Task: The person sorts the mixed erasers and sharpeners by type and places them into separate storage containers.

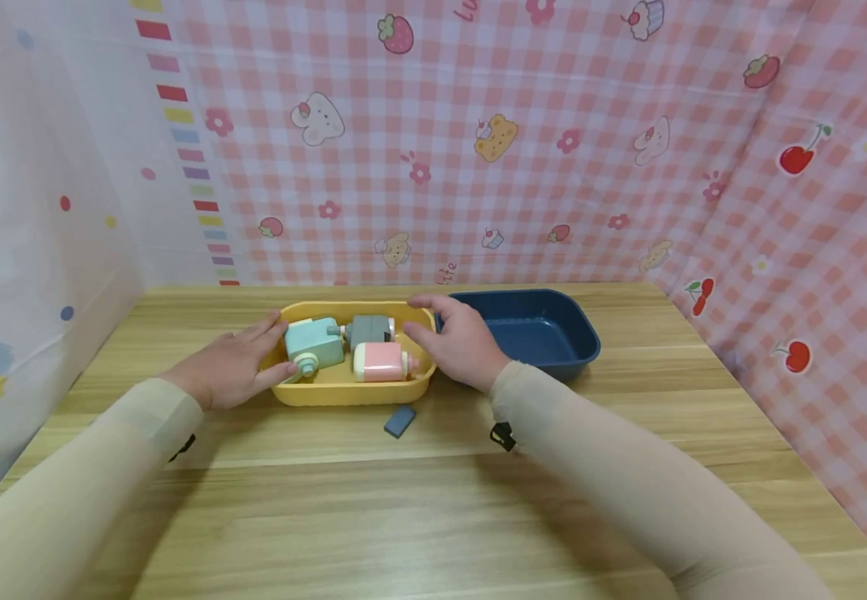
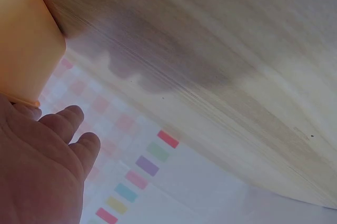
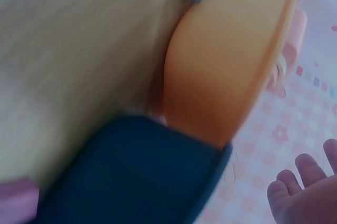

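Observation:
A yellow oblong tub (image 1: 343,396) stands on the wooden table. Inside lie a mint-green toy piece (image 1: 317,343) with a round knob, a grey toy piece (image 1: 370,330) and a pink-and-cream toy piece (image 1: 381,362); their exact kind is unclear. At the tub's left end rests my left hand (image 1: 234,362), fingers spread along the rim and thumb over the front left corner. Over the right end reaches my right hand (image 1: 463,337), its fingers extended. The right wrist view shows that hand's fingers (image 3: 300,179) straight, with nothing held.
A dark blue tub (image 1: 546,333) stands right beside the yellow one, partly behind my right hand. A small grey-blue block (image 1: 399,421) lies on the table in front. A blurred pink object (image 3: 18,200) shows in the right wrist view. Patterned cloth (image 1: 448,200) hangs behind and at both sides.

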A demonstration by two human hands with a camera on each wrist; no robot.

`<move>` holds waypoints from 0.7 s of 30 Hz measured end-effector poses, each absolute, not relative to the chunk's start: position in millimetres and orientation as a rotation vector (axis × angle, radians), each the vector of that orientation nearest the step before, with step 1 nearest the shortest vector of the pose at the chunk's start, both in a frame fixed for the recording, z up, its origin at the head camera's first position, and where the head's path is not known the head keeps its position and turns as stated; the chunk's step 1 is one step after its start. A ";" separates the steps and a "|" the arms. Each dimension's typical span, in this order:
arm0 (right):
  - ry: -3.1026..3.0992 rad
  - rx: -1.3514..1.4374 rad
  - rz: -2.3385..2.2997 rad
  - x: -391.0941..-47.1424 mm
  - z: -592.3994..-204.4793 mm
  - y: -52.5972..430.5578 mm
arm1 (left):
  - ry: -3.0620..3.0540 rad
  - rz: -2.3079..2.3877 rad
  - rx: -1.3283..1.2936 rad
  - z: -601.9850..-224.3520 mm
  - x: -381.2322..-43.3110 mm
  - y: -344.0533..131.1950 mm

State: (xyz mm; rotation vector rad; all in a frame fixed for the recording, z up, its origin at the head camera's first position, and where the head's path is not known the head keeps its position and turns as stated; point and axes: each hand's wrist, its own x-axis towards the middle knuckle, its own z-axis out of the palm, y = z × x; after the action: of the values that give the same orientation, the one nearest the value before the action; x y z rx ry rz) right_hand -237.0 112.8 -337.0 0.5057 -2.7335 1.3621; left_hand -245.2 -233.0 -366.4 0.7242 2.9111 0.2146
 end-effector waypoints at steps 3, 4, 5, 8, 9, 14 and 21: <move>-2.723 0.504 1.313 -238.0 -332.7 125.4 | 2.909 0.211 0.720 -367.1 -245.8 -233.2; -2.724 0.504 1.284 -238.7 -331.3 130.3 | 2.908 0.214 0.719 -367.1 -246.0 -233.1; -2.726 0.503 1.254 -239.0 -329.6 135.6 | 2.908 0.216 0.718 -367.3 -246.2 -233.1; -2.739 0.494 1.159 -240.5 -325.4 154.5 | 2.906 0.221 0.715 -367.4 -246.3 -232.7; -2.747 0.490 1.122 -240.9 -324.3 161.6 | 2.906 0.228 0.712 -367.1 -246.1 -232.4; -2.792 0.483 0.892 -244.2 -324.7 201.3 | 2.910 0.235 0.714 -367.1 -245.0 -232.4; -2.829 0.442 0.665 -254.0 -340.6 259.0 | 2.913 0.236 0.719 -369.4 -245.9 -232.9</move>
State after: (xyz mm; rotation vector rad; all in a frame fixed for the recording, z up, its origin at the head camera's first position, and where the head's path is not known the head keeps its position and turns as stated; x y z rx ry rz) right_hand -254.0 259.0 -340.6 0.4418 -2.8286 0.6651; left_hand -245.9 -232.9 -369.4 0.7186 2.9126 0.2363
